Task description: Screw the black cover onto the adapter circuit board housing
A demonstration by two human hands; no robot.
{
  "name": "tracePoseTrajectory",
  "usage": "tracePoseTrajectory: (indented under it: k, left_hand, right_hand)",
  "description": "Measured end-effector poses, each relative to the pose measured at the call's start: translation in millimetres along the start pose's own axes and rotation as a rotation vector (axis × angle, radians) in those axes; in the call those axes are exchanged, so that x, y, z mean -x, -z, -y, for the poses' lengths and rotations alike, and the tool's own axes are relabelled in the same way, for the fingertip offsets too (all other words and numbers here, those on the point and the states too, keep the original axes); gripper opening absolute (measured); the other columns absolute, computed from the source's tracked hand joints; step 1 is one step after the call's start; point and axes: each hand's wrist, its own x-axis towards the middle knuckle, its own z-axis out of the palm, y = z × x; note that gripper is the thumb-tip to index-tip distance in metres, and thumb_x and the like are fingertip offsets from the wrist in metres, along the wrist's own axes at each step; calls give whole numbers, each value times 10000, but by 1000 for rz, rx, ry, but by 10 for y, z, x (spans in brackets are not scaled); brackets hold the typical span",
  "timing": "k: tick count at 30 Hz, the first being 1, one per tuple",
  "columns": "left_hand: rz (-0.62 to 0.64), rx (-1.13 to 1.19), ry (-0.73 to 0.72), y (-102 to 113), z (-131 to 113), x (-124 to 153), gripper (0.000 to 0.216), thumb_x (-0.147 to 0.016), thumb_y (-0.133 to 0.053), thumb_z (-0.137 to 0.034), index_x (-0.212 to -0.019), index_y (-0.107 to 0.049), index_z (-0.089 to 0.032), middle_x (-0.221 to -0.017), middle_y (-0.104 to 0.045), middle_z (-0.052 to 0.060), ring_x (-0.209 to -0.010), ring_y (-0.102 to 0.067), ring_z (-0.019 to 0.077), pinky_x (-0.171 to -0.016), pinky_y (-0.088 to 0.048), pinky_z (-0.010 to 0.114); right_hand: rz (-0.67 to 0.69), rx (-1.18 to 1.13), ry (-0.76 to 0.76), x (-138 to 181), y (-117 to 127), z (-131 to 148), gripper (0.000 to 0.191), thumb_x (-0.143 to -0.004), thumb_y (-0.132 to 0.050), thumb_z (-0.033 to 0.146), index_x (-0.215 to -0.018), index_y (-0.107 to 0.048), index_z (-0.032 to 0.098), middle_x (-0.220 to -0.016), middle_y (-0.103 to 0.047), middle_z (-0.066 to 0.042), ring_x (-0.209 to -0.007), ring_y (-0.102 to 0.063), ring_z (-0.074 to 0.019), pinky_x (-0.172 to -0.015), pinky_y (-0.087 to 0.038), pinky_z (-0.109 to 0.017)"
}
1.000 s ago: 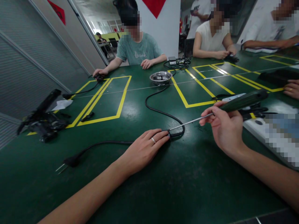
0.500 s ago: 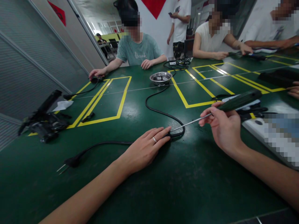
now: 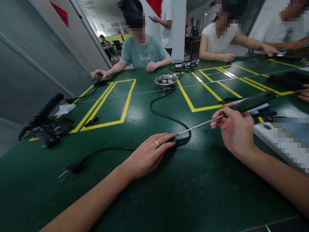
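Observation:
My left hand (image 3: 151,151), with a ring on one finger, lies over a small black housing (image 3: 174,141) on the green table and grips it. Most of the housing is hidden under my fingers. A black cord (image 3: 171,118) loops into its right end. My right hand (image 3: 235,132) is closed around the dark handle of a screwdriver (image 3: 253,101). The long metal shaft slants down to the left, its tip close to the housing's right end; whether it touches I cannot tell. Left of my left hand, another black cord length ends in a two-pin plug (image 3: 74,167).
A metal bowl (image 3: 166,81) with small parts stands ahead. Black clamp-like gear (image 3: 47,120) and white paper (image 3: 65,110) lie left. A white board (image 3: 267,132) and black cables (image 3: 264,115) lie right. Yellow tape (image 3: 127,106) marks the table. Several people sit opposite.
My right hand and the screwdriver have shifted slightly right, and the tip has drawn back a little. My left fingers have shifted back slightly, showing more of the housing. A standing person has moved left.

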Motion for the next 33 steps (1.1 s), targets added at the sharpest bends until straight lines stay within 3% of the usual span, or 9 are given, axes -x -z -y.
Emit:
tracePoseTrajectory:
  k: [9, 25, 30, 33]
  left_hand:
    - [10, -41, -23, 15, -7, 7, 428, -932, -429, -77, -1344, -467, -186, -1497, -434, 101, -1398, -374, 261, -1103, -396, 534]
    - [17, -16, 97, -1, -4, -5, 452, -929, -477, -159, -1378, -439, -193, -1441, -454, 131, -1268, -489, 265, -1032, -467, 485]
    - [71, -22, 140, 19, -17, -27, 459, -941, -465, -181, -1397, -414, -186, -1444, -439, 132, -1263, -480, 264, -1051, -446, 476]
    - [76, -25, 151, 25, -30, -42, 457, -936, -471, -182, -1389, -417, -181, -1419, -457, 140, -1238, -495, 271, -1034, -455, 483]
  right_hand:
    - [-36, 23, 20, -14, -6, 23, 78, -814, -576, 160, -847, -550, 226, -639, -631, 37, -539, -618, -122, -481, -515, -247]
    - [98, 56, -61, 56, 17, -58, 129, -860, -607, 227, -985, -574, 231, -733, -685, 18, -553, -647, -140, -529, -539, -287]
    - [67, 287, 32, 13, 30, -59, 156, -827, -688, 318, -789, -671, 168, -735, -670, -28, -586, -630, -136, -532, -529, -276]
    - [69, 210, -4, -14, 22, -34, 141, -841, -665, 328, -841, -676, 188, -797, -681, -33, -670, -649, -152, -592, -546, -296]
